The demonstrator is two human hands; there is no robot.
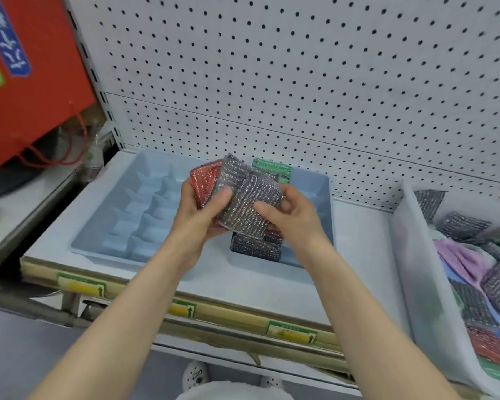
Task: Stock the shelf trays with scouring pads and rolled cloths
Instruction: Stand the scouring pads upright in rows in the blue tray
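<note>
Both hands hold a fanned stack of glittery scouring pads above a pale blue divided tray (104, 249) on the shelf. My left hand (205, 215) grips the stack from the left, thumb on a grey pad (248, 197), with a red pad (204, 183) behind it. My right hand (289, 215) pinches the grey pad's right edge. A green pad (272, 166) stands at the back of the tray's right side, and a dark pad (254, 247) lies at its front. The tray's left compartments hold nothing.
A white bin (416, 284) at the right holds several loose scouring pads and a lilac cloth (459, 258). White pegboard (300, 82) backs the shelf. A red bag (26, 96) hangs at the left. Price labels line the shelf's front edge (185, 308).
</note>
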